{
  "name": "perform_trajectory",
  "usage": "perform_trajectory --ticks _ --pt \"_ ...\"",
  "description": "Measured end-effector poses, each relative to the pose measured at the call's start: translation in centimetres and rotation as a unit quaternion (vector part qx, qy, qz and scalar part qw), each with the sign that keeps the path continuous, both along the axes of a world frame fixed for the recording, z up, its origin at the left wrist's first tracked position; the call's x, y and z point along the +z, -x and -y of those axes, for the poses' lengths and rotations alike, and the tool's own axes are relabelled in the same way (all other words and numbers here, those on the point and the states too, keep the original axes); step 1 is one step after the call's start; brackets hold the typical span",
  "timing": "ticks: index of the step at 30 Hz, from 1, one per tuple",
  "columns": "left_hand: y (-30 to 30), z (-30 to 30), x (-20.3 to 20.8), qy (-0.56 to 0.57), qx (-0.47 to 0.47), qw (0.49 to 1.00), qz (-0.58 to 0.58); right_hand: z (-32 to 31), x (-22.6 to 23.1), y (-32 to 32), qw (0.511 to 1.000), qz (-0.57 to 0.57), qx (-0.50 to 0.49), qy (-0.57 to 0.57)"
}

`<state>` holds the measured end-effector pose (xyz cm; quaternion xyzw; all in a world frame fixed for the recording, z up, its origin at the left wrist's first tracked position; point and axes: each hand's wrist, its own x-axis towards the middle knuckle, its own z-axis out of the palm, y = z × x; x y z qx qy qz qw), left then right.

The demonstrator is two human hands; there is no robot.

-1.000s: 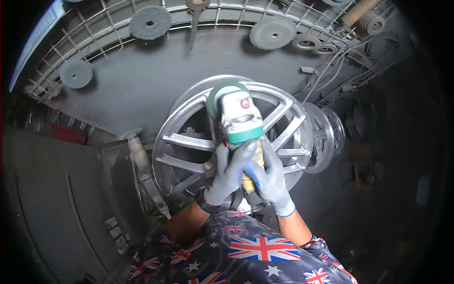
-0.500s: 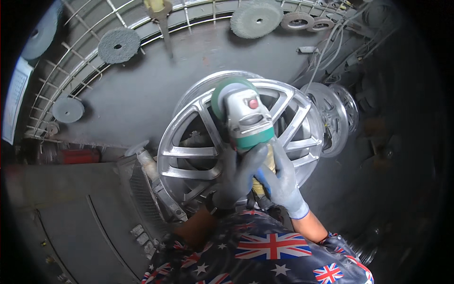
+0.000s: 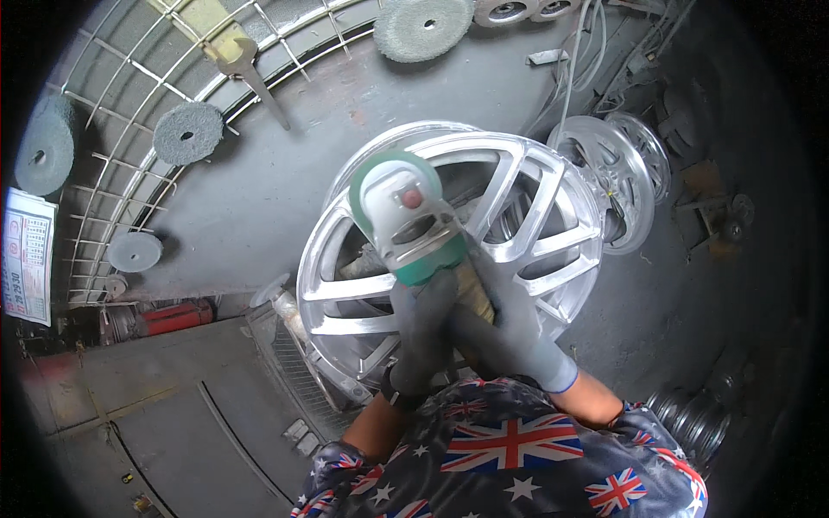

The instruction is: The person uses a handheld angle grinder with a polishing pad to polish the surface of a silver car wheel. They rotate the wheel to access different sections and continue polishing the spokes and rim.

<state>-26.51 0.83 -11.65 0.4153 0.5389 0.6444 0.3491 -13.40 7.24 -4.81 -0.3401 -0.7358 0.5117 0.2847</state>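
Note:
An angle grinder (image 3: 414, 220) with a green and silver head, a red button and a pale green disc (image 3: 371, 194) is gripped in both of my gloved hands. My left hand (image 3: 423, 324), in a grey glove, is closed round the tool just behind its green collar. Around the tan-wrapped body of the grinder, my right hand (image 3: 514, 324) is closed too, also gloved in grey. Under the tool stands a silver alloy wheel (image 3: 548, 242) with paired spokes, tilted toward me. Whether the disc touches the wheel, I cannot tell.
Behind it leans another wheel rim (image 3: 380, 142); more wheels (image 3: 635, 194) stand to the right. A wire rack (image 3: 104, 164) at the upper left carries abrasive discs (image 3: 187, 134) and a wrench (image 3: 250, 78). A red tool (image 3: 173, 318) lies at the left. Cables (image 3: 570, 78) hang at the upper right.
The grinder has swung to the left across the wheel, with both hands still on it. My view has also shifted and turned, so the rack and discs appear lower and tilted.

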Motion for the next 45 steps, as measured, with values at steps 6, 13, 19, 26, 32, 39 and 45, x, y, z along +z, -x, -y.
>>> perform_trajectory --ticks 6,13,19,26,32,39,45 --pt "0.4 -0.5 3.0 0.038 -0.024 0.993 0.108 -0.2 0.7 0.6 0.999 -0.024 0.004 -0.038" --pt "0.5 -1.6 3.0 0.101 -0.045 0.983 0.148 -0.1 1.5 0.2 0.993 -0.048 -0.016 0.110" --pt "-0.7 -1.1 4.2 0.046 0.004 0.963 0.264 -0.1 -0.4 0.3 0.992 -0.044 0.029 -0.111" --pt "0.0 -1.5 3.1 0.034 -0.017 0.968 0.249 -0.1 0.4 0.3 0.998 -0.057 0.012 0.022" --pt "0.0 -1.1 4.1 0.039 -0.012 0.975 0.218 0.5 1.0 0.3 0.997 -0.013 0.019 0.074" --pt "0.5 -0.9 3.3 0.050 -0.036 0.988 0.140 0.3 0.5 0.5 1.000 -0.021 0.000 0.010" --pt "0.0 -0.9 2.9 0.043 -0.010 0.962 0.271 0.4 1.3 0.3 1.000 0.001 -0.002 -0.027"
